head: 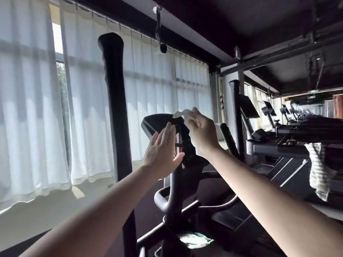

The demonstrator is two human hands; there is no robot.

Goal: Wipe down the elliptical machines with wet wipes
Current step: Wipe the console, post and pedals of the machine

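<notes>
White sheer curtains [33, 101] glare behind the dim gym's black elliptical console [151, 125]. Your right hand [203, 135] clutches a crumpled white wet wipe [182, 114] at the console's upper right edge and hides that side. Your left hand [163, 151] is flat, with straight fingers, in front of the console; you cannot tell whether it touches. A tall black handlebar post [114, 80] crowds your left.

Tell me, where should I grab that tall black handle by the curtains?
Probably the upper stretch of the tall black handle, just under its wider top. It stands upright and looks round, so your fingers can curl round it from the near side, where nothing blocks it; the curtains hang behind it. The flared top should stop your grip from slipping upward.
</notes>
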